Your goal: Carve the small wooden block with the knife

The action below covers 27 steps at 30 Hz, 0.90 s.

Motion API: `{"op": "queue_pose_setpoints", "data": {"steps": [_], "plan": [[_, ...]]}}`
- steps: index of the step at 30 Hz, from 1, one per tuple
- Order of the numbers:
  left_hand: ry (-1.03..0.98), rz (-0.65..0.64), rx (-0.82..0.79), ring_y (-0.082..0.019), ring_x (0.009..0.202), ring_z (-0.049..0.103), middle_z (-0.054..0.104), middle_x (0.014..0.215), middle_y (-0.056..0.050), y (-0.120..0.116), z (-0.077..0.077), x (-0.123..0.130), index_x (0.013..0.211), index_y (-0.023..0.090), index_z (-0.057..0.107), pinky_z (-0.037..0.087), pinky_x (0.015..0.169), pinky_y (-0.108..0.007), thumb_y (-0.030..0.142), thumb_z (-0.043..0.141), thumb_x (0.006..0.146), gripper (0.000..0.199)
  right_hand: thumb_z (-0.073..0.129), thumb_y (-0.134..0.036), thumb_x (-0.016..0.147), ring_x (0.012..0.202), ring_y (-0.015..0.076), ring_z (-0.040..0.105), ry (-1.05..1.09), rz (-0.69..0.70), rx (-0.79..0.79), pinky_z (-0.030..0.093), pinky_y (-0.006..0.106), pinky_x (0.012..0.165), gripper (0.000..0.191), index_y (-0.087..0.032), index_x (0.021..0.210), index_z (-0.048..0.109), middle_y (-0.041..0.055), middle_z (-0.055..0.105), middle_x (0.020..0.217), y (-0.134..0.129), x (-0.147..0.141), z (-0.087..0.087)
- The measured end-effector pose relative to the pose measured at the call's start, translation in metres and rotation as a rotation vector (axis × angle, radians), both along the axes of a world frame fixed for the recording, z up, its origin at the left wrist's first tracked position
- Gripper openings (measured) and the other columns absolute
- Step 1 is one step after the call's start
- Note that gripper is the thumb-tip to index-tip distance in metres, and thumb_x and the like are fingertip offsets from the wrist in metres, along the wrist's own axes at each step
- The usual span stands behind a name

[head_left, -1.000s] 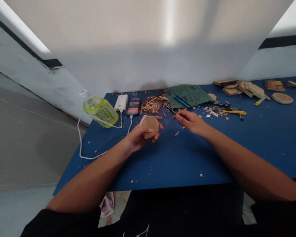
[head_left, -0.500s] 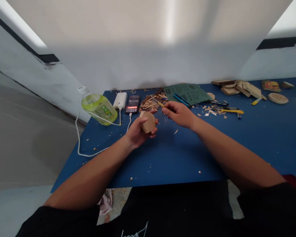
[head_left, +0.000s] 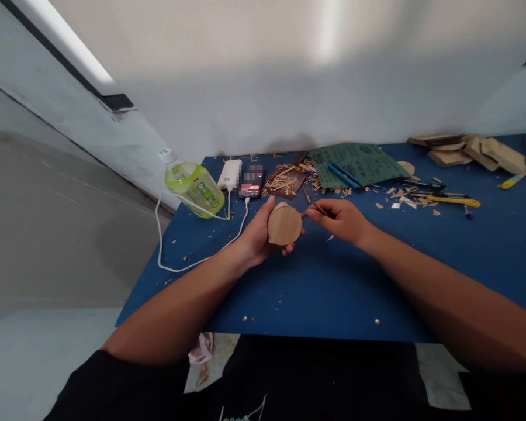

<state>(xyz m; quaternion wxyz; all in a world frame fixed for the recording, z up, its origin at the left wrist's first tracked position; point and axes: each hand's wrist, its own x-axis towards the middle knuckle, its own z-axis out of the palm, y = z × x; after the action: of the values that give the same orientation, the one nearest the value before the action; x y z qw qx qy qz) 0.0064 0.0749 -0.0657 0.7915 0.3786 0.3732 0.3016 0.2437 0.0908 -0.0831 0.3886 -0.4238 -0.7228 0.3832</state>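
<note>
My left hand [head_left: 262, 234] is wrapped round a round wooden disc [head_left: 284, 225], its flat pale face turned up towards me. The thumb lies along the disc's upper left edge and the fingertips show below it. Just right of the disc, my right hand [head_left: 339, 221] pinches a slim carving knife [head_left: 321, 209]. Most of this tool is hidden by the fingers, and its tip is too small to make out near the disc's right edge. Behind both hands, wood shavings [head_left: 284, 180] are heaped on a brown sheet.
Green sandpaper [head_left: 363, 165] with a blue pen [head_left: 344, 175] on it lies at the back of the blue table [head_left: 324, 292]. A yellow cutter [head_left: 453, 201] and wood pieces [head_left: 477, 153] are to the right. Leftward are a phone [head_left: 252, 182], power bank [head_left: 230, 174], cable and green bottle [head_left: 196, 188].
My right hand has drawn back from the shavings towards the disc, turning the knife. My left hand has tilted the disc so its face shows more fully. The view has shifted left.
</note>
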Motion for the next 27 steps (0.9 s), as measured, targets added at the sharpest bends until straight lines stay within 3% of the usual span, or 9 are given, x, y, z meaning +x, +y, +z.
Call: {"op": "queue_pose_setpoints", "data": {"steps": [3,7,10,17,19,22,24,27], "plan": [[0.033,-0.058,-0.002,-0.021,0.056,0.072,0.079,0.095,-0.017,-0.002,-0.004,0.002,0.11,0.013,0.071,0.053,0.044,-0.028,0.091,0.03,0.094,0.09,0.069,-0.057,0.093,0.059,0.0133,0.041,0.046,0.056,-0.043,0.033,0.029,0.057,0.036,-0.022,0.102,0.074,-0.005,0.052,0.064,-0.001,-0.002,0.0],[0.003,-0.053,0.038,-0.028,0.074,0.081,0.08,0.104,-0.018,-0.001,-0.009,0.004,0.124,0.016,0.069,0.053,0.043,-0.025,0.088,0.034,0.097,0.084,0.064,-0.057,0.096,0.068,0.0153,0.053,0.059,0.182,-0.127,0.041,0.03,0.065,0.038,-0.021,0.091,0.074,-0.0002,0.066,0.074,0.001,-0.001,0.001],[0.03,-0.033,0.041,-0.032,0.082,0.083,0.081,0.105,-0.02,0.001,-0.011,0.005,0.13,0.017,0.067,0.052,0.04,-0.024,0.087,0.038,0.096,0.083,0.068,-0.055,0.094,0.075,0.0165,0.059,0.103,0.193,-0.148,0.046,0.031,0.071,0.036,-0.02,0.094,0.076,0.0011,0.07,0.08,0.001,0.0,0.003],[0.073,0.043,0.047,-0.034,0.08,0.082,0.081,0.106,-0.021,0.003,-0.008,0.004,0.132,0.017,0.065,0.051,0.038,-0.026,0.091,0.039,0.093,0.088,0.071,-0.06,0.091,0.061,0.0123,0.04,0.029,0.096,-0.125,0.031,0.028,0.056,0.041,-0.02,0.083,0.075,-0.0027,0.054,0.066,-0.004,0.001,0.008],[0.053,0.101,0.124,-0.032,0.082,0.082,0.079,0.11,-0.02,0.001,-0.007,0.004,0.136,0.017,0.063,0.056,0.044,-0.026,0.082,0.053,0.095,0.077,0.072,-0.063,0.09,0.06,0.012,0.036,0.046,0.021,-0.115,0.028,0.029,0.055,0.043,-0.02,0.081,0.072,-0.0039,0.048,0.063,-0.003,0.002,0.007],[0.087,0.192,0.25,-0.024,0.079,0.08,0.076,0.114,-0.015,0.0,-0.006,0.005,0.133,0.018,0.061,0.062,0.057,-0.028,0.052,0.083,0.088,0.061,0.073,-0.067,0.087,0.059,0.0115,0.032,0.102,-0.055,-0.128,0.026,0.029,0.055,0.048,-0.021,0.074,0.065,-0.0051,0.044,0.061,0.0,0.002,0.006],[0.137,0.23,0.334,-0.02,0.08,0.077,0.073,0.119,-0.012,-0.001,-0.008,0.006,0.13,0.02,0.058,0.062,0.062,-0.028,0.038,0.094,0.077,0.066,0.074,-0.067,0.087,0.058,0.0114,0.032,0.127,-0.053,-0.136,0.026,0.029,0.055,0.049,-0.022,0.073,0.062,-0.0053,0.044,0.061,0.001,0.001,0.005],[0.193,0.215,0.469,-0.024,0.102,0.074,0.066,0.136,-0.013,-0.001,-0.013,0.006,0.135,0.024,0.052,0.063,0.073,-0.032,0.033,0.1,0.067,0.083,0.075,-0.062,0.087,0.061,0.0122,0.038,0.142,0.026,-0.136,0.031,0.029,0.058,0.041,-0.021,0.082,0.067,-0.0042,0.05,0.067,-0.001,-0.001,0.006]]}}
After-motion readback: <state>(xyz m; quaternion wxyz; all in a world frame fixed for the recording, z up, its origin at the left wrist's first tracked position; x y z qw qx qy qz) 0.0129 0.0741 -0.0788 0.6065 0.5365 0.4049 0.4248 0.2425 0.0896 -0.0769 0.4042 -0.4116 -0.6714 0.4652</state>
